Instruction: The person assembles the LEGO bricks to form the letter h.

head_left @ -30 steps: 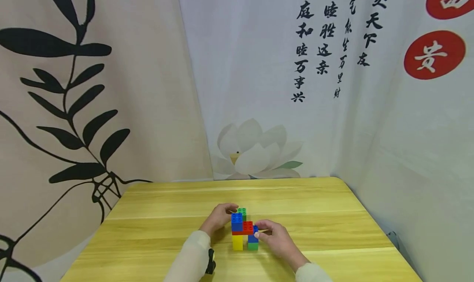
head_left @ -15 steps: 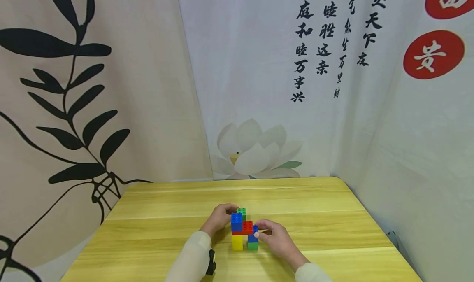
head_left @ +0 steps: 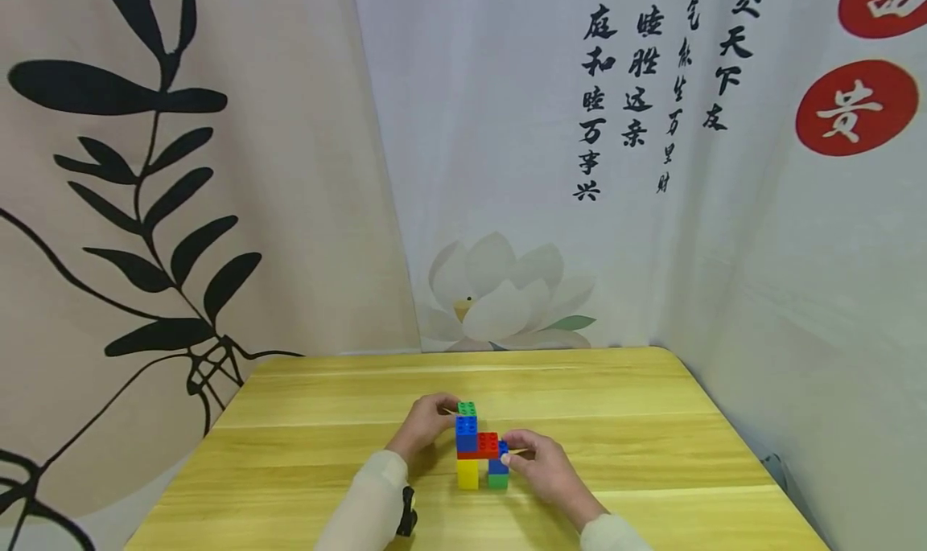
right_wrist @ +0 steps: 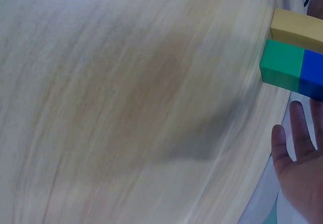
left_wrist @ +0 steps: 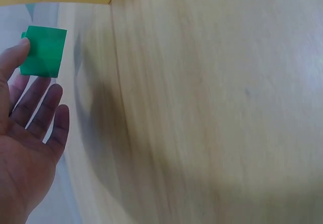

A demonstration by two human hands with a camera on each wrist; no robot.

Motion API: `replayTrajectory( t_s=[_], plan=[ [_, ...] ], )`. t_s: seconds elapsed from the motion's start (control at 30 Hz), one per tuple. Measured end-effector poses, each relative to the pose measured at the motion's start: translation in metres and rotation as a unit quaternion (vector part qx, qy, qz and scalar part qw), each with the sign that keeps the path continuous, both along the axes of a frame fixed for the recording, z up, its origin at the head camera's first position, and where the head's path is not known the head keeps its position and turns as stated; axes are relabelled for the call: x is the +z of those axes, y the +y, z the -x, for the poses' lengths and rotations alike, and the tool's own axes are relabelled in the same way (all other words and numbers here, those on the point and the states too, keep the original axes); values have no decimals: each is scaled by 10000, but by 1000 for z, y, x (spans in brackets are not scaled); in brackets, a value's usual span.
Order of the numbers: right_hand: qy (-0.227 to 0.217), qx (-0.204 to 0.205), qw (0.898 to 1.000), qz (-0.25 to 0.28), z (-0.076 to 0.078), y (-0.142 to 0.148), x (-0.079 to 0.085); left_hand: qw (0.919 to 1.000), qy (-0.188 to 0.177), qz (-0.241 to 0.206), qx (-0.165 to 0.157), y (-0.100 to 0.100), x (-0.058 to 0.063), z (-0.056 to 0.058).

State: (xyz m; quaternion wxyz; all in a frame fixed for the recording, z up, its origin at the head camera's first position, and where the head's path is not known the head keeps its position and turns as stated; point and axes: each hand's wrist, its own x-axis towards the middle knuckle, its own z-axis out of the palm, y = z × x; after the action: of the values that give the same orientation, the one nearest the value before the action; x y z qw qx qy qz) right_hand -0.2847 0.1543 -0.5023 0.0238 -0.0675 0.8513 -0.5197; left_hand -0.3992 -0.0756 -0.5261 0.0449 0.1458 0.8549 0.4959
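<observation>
In the head view a structure of toy building blocks stands on the table, with a tall blue block (head_left: 467, 433) and a red block (head_left: 488, 444) on top. Under them are a yellow block (head_left: 467, 474) on the left and, on the right, a lower blue block (head_left: 497, 464) over a green base block (head_left: 498, 481). My left hand (head_left: 423, 424) pinches a separate green block (left_wrist: 44, 52) behind the tall blue block, which partly hides it in the head view. On the right side my right hand (head_left: 546, 466) holds the lower blue block between thumb and fingers.
The wooden table (head_left: 652, 454) extends around the structure, and its back edge meets a hanging printed cloth (head_left: 521, 173). A dark band (head_left: 408, 511) is on my left wrist.
My left hand has moved the green block slightly left and away, so it now sits more directly behind the tall blue block. My right hand keeps its hold; the head view has shifted slightly.
</observation>
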Motion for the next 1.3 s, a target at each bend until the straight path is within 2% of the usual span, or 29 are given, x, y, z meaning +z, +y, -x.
replayTrajectory(
  t_s=[0.17,0.47,1.0,1.3],
  plan=[
    [4,15,10000,12,-2,0,1,9999,-57,-43,73,-6,6,-4],
    [-85,-39,9999,-59,1,2,0,9999,19,-133,-58,-21,19,-11],
    [-150,-97,9998,-81,0,1,0,9995,-85,-214,223,-48,31,-17],
    [-45,13,10000,-12,-1,-2,1,9994,136,-137,277,-58,41,-19]
  ],
)
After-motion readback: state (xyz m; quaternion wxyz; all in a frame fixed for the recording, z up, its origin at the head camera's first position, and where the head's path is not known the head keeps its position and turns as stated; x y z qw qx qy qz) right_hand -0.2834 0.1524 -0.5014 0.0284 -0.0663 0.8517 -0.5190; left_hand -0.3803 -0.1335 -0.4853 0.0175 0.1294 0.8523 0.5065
